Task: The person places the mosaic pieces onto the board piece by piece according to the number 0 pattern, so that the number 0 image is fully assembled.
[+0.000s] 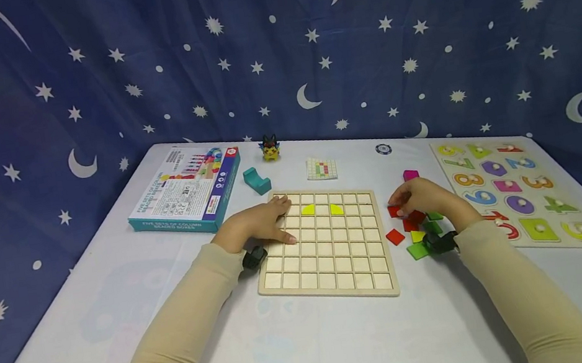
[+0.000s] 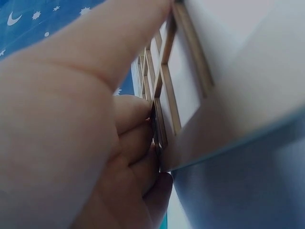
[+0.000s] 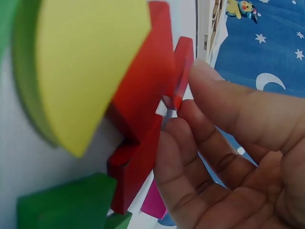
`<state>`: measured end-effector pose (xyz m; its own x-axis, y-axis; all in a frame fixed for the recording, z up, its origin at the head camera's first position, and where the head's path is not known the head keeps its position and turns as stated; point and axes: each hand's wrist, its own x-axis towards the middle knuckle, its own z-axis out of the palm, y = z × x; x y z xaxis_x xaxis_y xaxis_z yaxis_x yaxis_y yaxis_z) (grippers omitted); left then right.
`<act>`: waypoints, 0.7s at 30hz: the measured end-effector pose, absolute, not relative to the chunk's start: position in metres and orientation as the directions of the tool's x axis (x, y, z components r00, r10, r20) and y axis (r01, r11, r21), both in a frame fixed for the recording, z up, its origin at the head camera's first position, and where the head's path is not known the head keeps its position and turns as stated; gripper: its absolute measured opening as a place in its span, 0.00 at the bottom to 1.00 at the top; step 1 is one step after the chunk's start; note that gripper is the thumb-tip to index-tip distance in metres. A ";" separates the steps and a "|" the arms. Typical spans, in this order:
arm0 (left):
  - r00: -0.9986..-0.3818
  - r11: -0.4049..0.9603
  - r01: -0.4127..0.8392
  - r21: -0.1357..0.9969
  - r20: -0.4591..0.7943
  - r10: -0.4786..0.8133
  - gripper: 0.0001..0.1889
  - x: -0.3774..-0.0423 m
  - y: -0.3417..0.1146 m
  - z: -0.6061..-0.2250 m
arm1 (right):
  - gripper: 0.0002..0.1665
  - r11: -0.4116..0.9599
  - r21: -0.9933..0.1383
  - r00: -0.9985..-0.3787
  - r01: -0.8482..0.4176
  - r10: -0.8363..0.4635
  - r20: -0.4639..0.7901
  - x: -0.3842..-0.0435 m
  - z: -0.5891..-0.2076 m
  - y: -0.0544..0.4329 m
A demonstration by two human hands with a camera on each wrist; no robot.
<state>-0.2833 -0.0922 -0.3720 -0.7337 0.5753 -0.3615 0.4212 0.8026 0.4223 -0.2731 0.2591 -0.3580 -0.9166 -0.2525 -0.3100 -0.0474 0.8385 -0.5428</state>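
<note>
Your right hand (image 1: 424, 198) pinches a red tile (image 1: 394, 211) between thumb and fingertips, just right of the wooden grid board (image 1: 332, 294). Loose red, green, yellow and pink pieces (image 1: 417, 251) lie around that hand. Your left hand (image 1: 256, 222), fingers apart, rests on the board's left edge. Two yellow shapes (image 1: 337, 209) sit in upper squares.

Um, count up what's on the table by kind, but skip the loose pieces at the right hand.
Grid board: 1
Yellow pieces on it: 2
Flat box: 1
Figurine: 1
Pattern card: 1
Teal block: 1
Round chip: 1
Number puzzle, counted whole: 1
Total: 9
</note>
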 end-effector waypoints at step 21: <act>-0.736 0.804 0.424 0.417 -0.358 0.574 0.51 -0.281 -0.092 -0.369 | 0.16 0.847 -0.530 -0.903 -0.047 -0.263 -0.340 -0.273 -0.361 0.253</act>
<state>-0.2809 -0.0922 -0.3691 -0.7363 0.5740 -0.3584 0.4240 0.8041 0.4167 -0.2733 0.2531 -0.3612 -0.9026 -0.2634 -0.3404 -0.0472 0.8467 -0.5300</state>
